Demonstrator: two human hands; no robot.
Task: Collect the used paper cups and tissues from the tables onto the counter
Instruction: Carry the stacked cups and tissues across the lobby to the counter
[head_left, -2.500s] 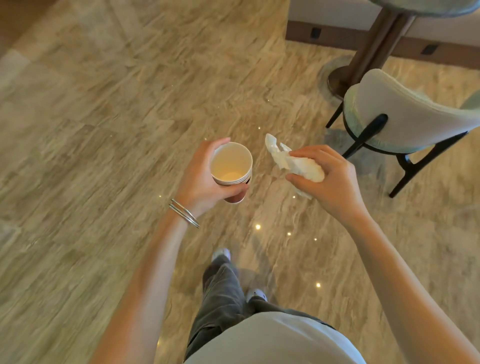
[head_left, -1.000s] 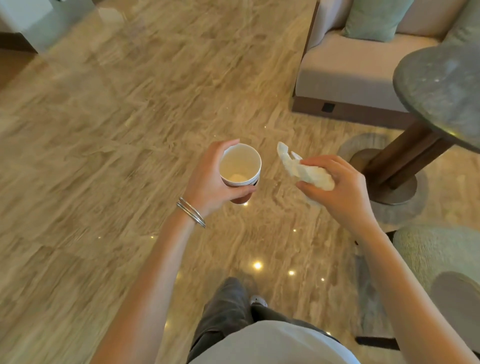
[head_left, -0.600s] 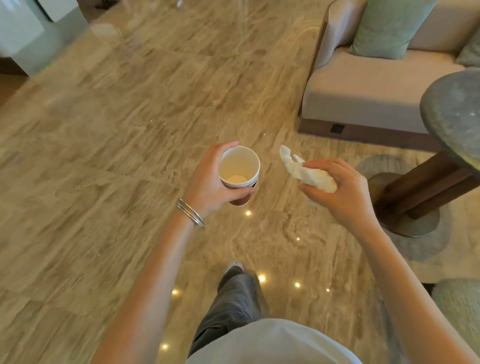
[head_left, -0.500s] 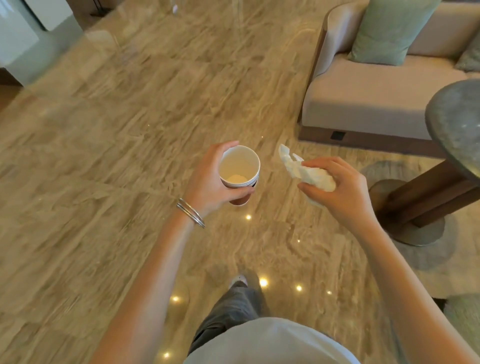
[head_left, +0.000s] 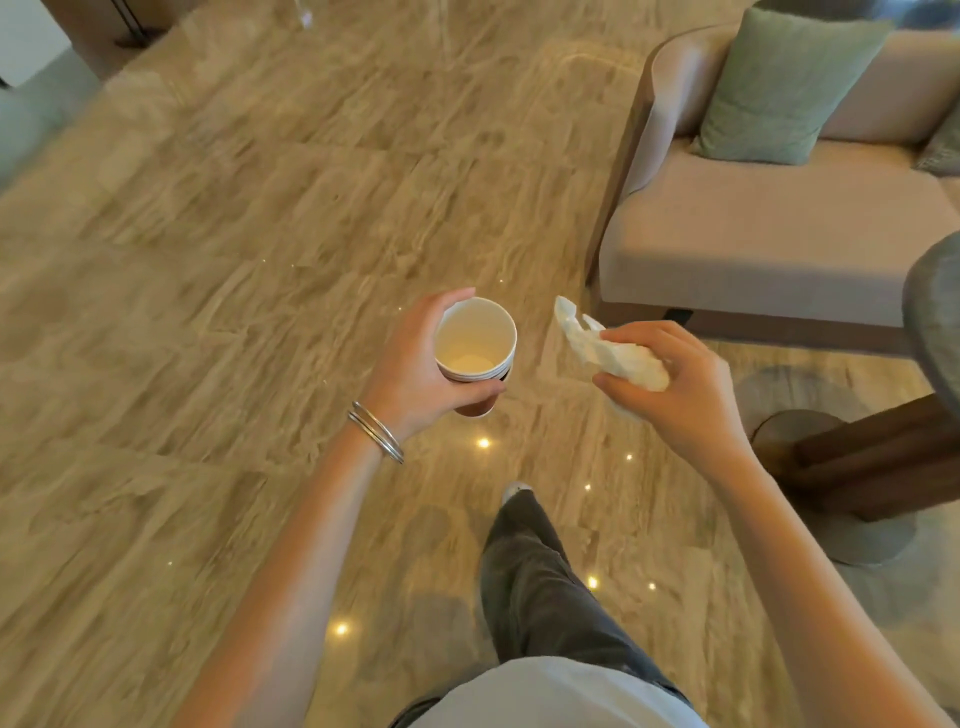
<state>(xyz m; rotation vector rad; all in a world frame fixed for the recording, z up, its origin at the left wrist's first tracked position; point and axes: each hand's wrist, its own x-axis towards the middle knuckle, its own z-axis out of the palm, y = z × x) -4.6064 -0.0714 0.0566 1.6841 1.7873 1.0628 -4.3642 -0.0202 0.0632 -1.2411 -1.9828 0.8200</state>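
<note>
Left hand wraps the cups from the side. Stacked rims show, but the count is hard to tell, and thumb and palm hide much of the wall. Right hand curls round a crumpled tissue, one end poking out and the rest buried in the palm. Both are carried above the floor. The table is cut off at the right edge.
</note>
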